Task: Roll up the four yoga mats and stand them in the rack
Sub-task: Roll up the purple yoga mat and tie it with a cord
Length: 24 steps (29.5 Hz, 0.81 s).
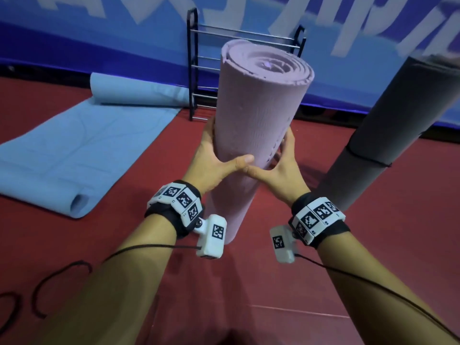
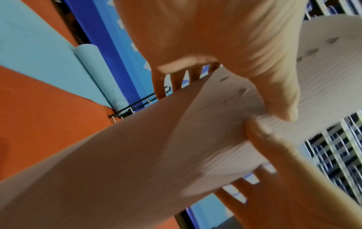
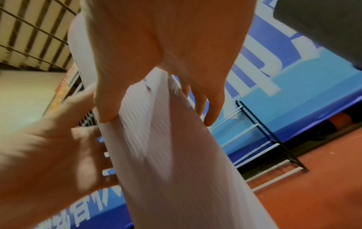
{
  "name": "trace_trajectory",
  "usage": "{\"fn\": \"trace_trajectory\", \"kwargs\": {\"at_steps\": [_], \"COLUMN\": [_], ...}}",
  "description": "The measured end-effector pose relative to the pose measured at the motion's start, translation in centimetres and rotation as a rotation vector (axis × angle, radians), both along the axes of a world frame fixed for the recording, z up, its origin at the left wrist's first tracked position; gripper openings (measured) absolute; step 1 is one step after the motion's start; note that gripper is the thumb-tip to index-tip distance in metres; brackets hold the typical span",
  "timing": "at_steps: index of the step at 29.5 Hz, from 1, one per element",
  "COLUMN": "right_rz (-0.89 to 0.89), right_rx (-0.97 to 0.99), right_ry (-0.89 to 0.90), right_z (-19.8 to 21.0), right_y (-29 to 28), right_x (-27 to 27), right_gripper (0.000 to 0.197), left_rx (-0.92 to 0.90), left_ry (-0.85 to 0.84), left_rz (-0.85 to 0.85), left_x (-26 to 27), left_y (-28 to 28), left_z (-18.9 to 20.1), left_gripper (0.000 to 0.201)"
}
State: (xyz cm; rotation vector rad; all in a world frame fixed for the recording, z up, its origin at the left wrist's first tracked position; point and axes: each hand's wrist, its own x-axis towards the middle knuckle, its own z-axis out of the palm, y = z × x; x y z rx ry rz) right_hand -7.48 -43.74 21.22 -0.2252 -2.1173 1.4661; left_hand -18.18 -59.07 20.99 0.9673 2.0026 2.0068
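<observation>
Progress stood at roughly the halfway mark, by my reading. You held the pink mat (image 1: pixel 258 113) fully rolled and upright in front of you, clear of the floor (image 1: pixel 323 270), with your left hand (image 1: pixel 214 158) and right hand (image 1: pixel 278 160) wrapped around its lower middle from either side, thumbs meeting across the front. It had not reached the rack (image 1: pixel 196 70), which stood behind it against the blue wall padding and showed no mats on its bars. A grey mat (image 1: pixel 388 125) stood rolled and banded to your right, also outside the rack. The blue mat (image 1: pixel 82 143) lay mostly flat on the floor at your left, only its ends curled. A fourth mat did not appear.

The head view alone showed the pink roll's spiral top. The left wrist view showed your fingers (image 2: pixel 243 195) spread around the back of the roll, and the right wrist view brought the rack's lower rails (image 3: pixel 274 156) close, just beyond the mat.
</observation>
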Motion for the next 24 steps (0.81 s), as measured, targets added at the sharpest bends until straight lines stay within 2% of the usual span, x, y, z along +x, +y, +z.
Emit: {"fn": "trace_trajectory", "kwargs": {"at_steps": [4, 8, 10, 12, 15, 20, 22, 24], "right_rz": [0.062, 0.064, 0.057, 0.066, 0.008, -0.042, -0.055, -0.096], "right_rx": [0.154, 0.355, 0.489, 0.563, 0.547, 0.528, 0.547, 0.522], "right_ry": [0.147, 0.21, 0.188, 0.178, 0.242, 0.26, 0.24, 0.248], "right_z": [4.6, 9.1, 10.6, 11.8, 11.9, 11.5, 10.4, 9.7], "right_y": [-0.4, -0.1, 0.1, 0.4, 0.9, 1.6, 1.5, 1.3], "right_x": [-2.1, -3.8, -4.3, -4.3, -4.0, -3.4, -3.4, -3.8], "right_gripper": [0.12, 0.122, 0.105, 0.083, 0.062, 0.061, 0.061, 0.06], "left_rx": [0.065, 0.126, 0.091, 0.04, -0.023, -0.093, -0.154, -0.15], "left_ry": [0.004, 0.067, 0.135, 0.229, 0.339, 0.492, 0.578, 0.587], "left_rz": [0.034, 0.129, 0.156, 0.174, 0.175, 0.195, 0.206, 0.238], "left_x": [-1.0, -1.9, -2.2, -2.2, -2.2, -2.3, -2.1, -2.0], "left_y": [-0.9, -0.9, -0.9, -0.8, -0.7, 0.5, 1.3, 2.1], "left_z": [2.6, 6.1, 7.6, 9.0, 10.6, 12.1, 11.7, 11.2], "left_gripper": [0.105, 0.106, 0.106, 0.097, 0.071, 0.04, 0.039, 0.044]}}
